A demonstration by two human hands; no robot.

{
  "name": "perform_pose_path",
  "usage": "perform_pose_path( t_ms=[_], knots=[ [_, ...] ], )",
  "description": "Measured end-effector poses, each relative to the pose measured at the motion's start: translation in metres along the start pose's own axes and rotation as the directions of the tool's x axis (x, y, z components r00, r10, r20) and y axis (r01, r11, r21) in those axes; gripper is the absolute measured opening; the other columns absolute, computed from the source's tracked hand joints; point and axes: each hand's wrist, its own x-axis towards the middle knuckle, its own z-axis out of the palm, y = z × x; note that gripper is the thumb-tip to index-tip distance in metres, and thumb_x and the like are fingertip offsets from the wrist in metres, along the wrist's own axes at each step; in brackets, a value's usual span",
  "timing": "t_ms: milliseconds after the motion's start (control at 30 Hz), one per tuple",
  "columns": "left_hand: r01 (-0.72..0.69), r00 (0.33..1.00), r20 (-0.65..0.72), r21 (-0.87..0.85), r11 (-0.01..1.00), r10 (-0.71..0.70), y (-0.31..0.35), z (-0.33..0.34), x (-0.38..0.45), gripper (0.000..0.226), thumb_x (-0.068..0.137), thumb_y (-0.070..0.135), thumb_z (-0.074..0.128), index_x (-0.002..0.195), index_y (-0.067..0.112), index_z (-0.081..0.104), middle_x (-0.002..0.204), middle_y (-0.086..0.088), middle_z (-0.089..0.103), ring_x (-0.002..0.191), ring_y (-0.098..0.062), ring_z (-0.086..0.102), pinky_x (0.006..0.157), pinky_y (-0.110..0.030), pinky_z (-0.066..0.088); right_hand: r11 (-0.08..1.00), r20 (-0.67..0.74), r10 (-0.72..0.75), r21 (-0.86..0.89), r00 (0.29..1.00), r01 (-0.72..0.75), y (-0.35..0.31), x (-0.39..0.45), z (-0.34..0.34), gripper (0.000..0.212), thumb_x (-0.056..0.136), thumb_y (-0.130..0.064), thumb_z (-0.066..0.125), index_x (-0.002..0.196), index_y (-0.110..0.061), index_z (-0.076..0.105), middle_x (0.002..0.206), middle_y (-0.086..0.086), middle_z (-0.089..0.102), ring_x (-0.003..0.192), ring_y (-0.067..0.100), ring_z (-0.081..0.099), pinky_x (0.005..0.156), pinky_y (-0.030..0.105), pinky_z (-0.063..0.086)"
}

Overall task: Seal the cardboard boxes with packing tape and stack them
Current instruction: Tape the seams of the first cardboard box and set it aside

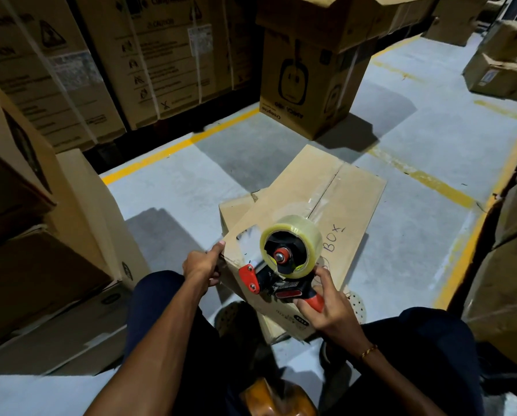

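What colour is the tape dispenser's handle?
Red-orange on the tape dispenser, gripped by the right hand; head view.

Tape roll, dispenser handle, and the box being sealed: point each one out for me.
Tape roll [293,232]: head view, on its clear outer band.
Dispenser handle [316,300]: head view, on the orange grip above the right hand's fingers.
Box [350,193]: head view, on its bare top flap.
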Motion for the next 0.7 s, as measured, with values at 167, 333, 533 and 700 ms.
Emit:
perform_pose_path(
  t_ms=[167, 333, 533, 700],
  knots=[
    [-0.018, 0.998, 0.062, 0.038, 0.999, 0.016, 0.001, -0.007, 0.002, 0.054, 0.084, 0.056, 0.075, 0.087, 0.012, 0.044, 0.094, -0.016, 0.063, 0.084, -0.031, 0.070, 0.053, -0.036, 0.060, 1.000, -0.003, 0.010, -0.019, 1.000, -0.010, 0.003, 0.000, -0.001, 0.070, 0.082, -0.048, 0.071, 0.141, -0.043, 0.034, 0.092, 0.010, 0.074, 0.077, 0.024, 0.073, 0.078, 0.055, 0.058],
    [-0.205, 0.972, 0.109, -0.055, 0.977, 0.210, -0.007, -0.002, 0.007, 0.023, 0.094, 0.027, 0.070, 0.095, 0.013, 0.053, 0.078, -0.015, 0.068, 0.058, -0.022, 0.062, 0.061, -0.038, 0.056, 0.996, -0.033, 0.034, -0.075, 0.999, -0.036, -0.001, -0.003, 0.000, 0.070, 0.081, -0.049, 0.071, 0.140, -0.046, 0.033, 0.103, 0.004, 0.074, 0.087, 0.020, 0.072, 0.084, 0.049, 0.058],
    [-0.146, 0.973, 0.164, -0.118, 0.982, 0.165, -0.006, 0.003, 0.010, 0.017, 0.095, 0.015, 0.068, 0.095, 0.014, 0.052, 0.066, -0.010, 0.062, 0.047, -0.019, 0.057, 0.056, -0.033, 0.052, 0.991, -0.025, 0.012, -0.135, 1.000, -0.015, 0.000, -0.003, 0.000, 0.065, 0.084, -0.042, 0.067, 0.138, -0.046, 0.032, 0.103, 0.002, 0.071, 0.082, 0.022, 0.069, 0.079, 0.048, 0.057],
    [-0.162, 0.973, 0.139, -0.143, 0.976, 0.182, -0.001, 0.009, 0.014, 0.016, 0.096, 0.002, 0.063, 0.090, 0.010, 0.050, 0.063, -0.013, 0.055, 0.043, -0.020, 0.052, 0.046, -0.030, 0.054, 0.979, -0.016, -0.065, -0.192, 0.998, 0.061, -0.002, -0.002, -0.002, 0.056, 0.080, -0.043, 0.056, 0.127, -0.054, 0.028, 0.081, 0.004, 0.066, 0.067, 0.020, 0.061, 0.065, 0.046, 0.054]
  ],
)
